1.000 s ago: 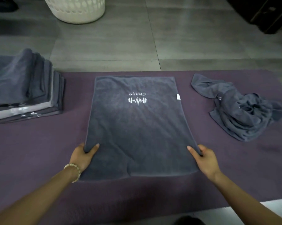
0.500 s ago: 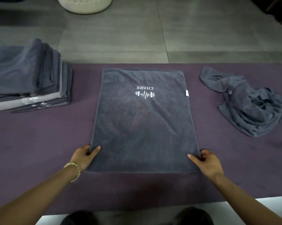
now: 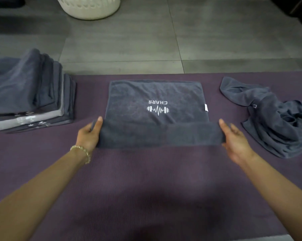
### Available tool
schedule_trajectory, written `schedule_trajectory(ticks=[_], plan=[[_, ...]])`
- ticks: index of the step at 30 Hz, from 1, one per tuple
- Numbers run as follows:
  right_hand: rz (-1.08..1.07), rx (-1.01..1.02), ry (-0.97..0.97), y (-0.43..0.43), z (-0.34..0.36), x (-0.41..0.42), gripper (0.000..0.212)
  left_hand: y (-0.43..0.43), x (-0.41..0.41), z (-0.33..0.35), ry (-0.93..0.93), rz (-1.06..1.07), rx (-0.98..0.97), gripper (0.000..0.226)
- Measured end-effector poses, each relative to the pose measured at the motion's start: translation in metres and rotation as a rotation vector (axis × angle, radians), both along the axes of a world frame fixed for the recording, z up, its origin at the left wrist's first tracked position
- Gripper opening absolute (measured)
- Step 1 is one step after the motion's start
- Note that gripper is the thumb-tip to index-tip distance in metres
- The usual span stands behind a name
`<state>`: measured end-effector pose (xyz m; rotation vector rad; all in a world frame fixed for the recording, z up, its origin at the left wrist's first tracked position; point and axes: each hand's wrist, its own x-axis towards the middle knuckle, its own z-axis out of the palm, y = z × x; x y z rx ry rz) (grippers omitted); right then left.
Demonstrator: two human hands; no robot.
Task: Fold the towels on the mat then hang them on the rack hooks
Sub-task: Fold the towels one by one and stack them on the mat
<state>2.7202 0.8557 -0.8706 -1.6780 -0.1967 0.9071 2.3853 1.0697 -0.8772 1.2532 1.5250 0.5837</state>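
Carried forward since the earlier frame, the near edge of the towel [image 3: 155,101] on the mat [image 3: 146,180] is pinched in the grips of the left hand [image 3: 88,136] and right hand [image 3: 237,141]; uneven travel would likely skew the fold.

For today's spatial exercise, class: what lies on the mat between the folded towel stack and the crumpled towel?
In the head view: the logo towel, its turned-over edge held by the left hand and right hand; bare mat either side.
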Motion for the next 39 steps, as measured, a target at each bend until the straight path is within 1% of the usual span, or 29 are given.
schedule_trajectory(ticks=[1, 3, 4, 5, 6, 7, 9, 11, 13, 14, 15, 16, 17, 18, 20, 22, 25, 26, 28, 30, 32, 35, 36, 37, 38, 39], plan=[[-0.041, 0.043, -0.010, 0.014, 0.004, 0.008, 0.036, 0.013, 0.005, 0.000, 0.002, 0.016, 0.028, 0.041], [-0.055, 0.051, -0.025, 0.033, -0.001, 0.022, 0.041, 0.032, 0.013, -0.005, -0.105, 0.049, 0.021, 0.051], [-0.064, -0.002, -0.065, 0.039, -0.009, 0.027, 0.042, 0.037, 0.014, -0.008, -0.156, 0.078, 0.000, 0.054], [-0.078, -0.062, -0.130, 0.042, -0.019, 0.030, 0.038, 0.040, 0.013, -0.014, -0.135, 0.110, -0.005, 0.056], [-0.104, -0.129, -0.204, 0.042, -0.031, 0.033, 0.034, 0.042, 0.010, -0.021, -0.050, 0.124, 0.010, 0.057], [-0.099, -0.195, -0.274, 0.040, -0.040, 0.033, 0.034, 0.043, 0.006, -0.029, 0.066, 0.115, 0.017, 0.058], [-0.004, -0.298, -0.331, 0.038, -0.058, 0.034, 0.042, 0.043, -0.002, -0.041, 0.266, 0.032, 0.000, 0.055], [0.124, -0.385, -0.372, 0.040, -0.064, 0.035, 0.039, 0.045, -0.002, -0.050, 0.355, -0.144, 0.013, 0.047], [0.142, -0.450, -0.391, 0.048, -0.064, 0.038, 0.044, 0.049, 0.007, -0.048, 0.413, -0.220, -0.026, 0.045], [0.136, -0.470, -0.371, 0.052, -0.065, 0.039, 0.051, 0.049, 0.012, -0.047, 0.414, -0.256, -0.055, 0.044], [0.144, -0.491, -0.351, 0.057, -0.065, 0.040, 0.058, 0.051, 0.018, -0.050, 0.404, -0.271, -0.079, 0.053], [0.145, -0.505, -0.323, 0.062, -0.063, 0.040, 0.063, 0.052, 0.024, -0.051, 0.394, -0.255, -0.107, 0.066], [0.152, -0.510, -0.285, 0.067, -0.059, 0.040, 0.063, 0.053, 0.030, -0.049, 0.376, -0.220, -0.132, 0.073], [0.149, -0.505, -0.235, 0.071, -0.055, 0.039, 0.061, 0.052, 0.037, -0.043, 0.359, -0.188, -0.151, 0.074], [0.126, -0.446, -0.180, 0.076, -0.047, 0.039, 0.056, 0.052, 0.046, -0.035, 0.331, -0.151, -0.169, 0.065], [0.135, -0.361, -0.193, 0.078, -0.035, 0.034, 0.048, 0.053, 0.049, -0.023, 0.257, -0.142, -0.124, 0.057], [0.182, -0.238, -0.155, 0.074, -0.022, 0.025, 0.031, 0.047, 0.045, -0.012, 0.123, -0.176, -0.071, 0.048], [0.183, -0.204, -0.161, 0.071, -0.018, 0.021, 0.029, 0.043, 0.042, -0.009, 0.074, -0.179, -0.069, 0.047], [0.172, -0.191, -0.181, 0.055, -0.011, 0.015, 0.033, 0.034, 0.030, -0.009, 0.025, -0.177, -0.041, 0.044], [0.185, -0.231, -0.209, 0.029, -0.013, 0.007, 0.034, 0.020, 0.011, -0.010, 0.043, -0.199, -0.035, 0.040], [0.202, -0.271, -0.223, -0.004, -0.022, -0.004, 0.031, 0.002, -0.013, -0.013, 0.110, -0.247, -0.060, 0.036], [0.212, -0.346, -0.215, -0.044, -0.039, -0.024, 0.033, -0.021, -0.036, -0.019, 0.227, -0.385, -0.176, 0.037], [0.198, -0.357, -0.216, -0.051, -0.043, -0.030, 0.036, -0.026, -0.041, -0.021, 0.277, -0.426, -0.208, 0.042], [0.180, -0.351, -0.226, -0.055, -0.044, -0.033, 0.047, -0.029, -0.044, -0.024, 0.325, -0.447, -0.211, 0.051], [0.164, -0.324, -0.246, -0.058, -0.045, -0.035, 0.066, -0.030, -0.046, -0.026, 0.366, -0.454, -0.171, 0.062], [0.167, -0.288, -0.284, -0.059, -0.045, -0.035, 0.088, -0.029, -0.049, -0.029, 0.393, -0.454, -0.091, 0.073]])
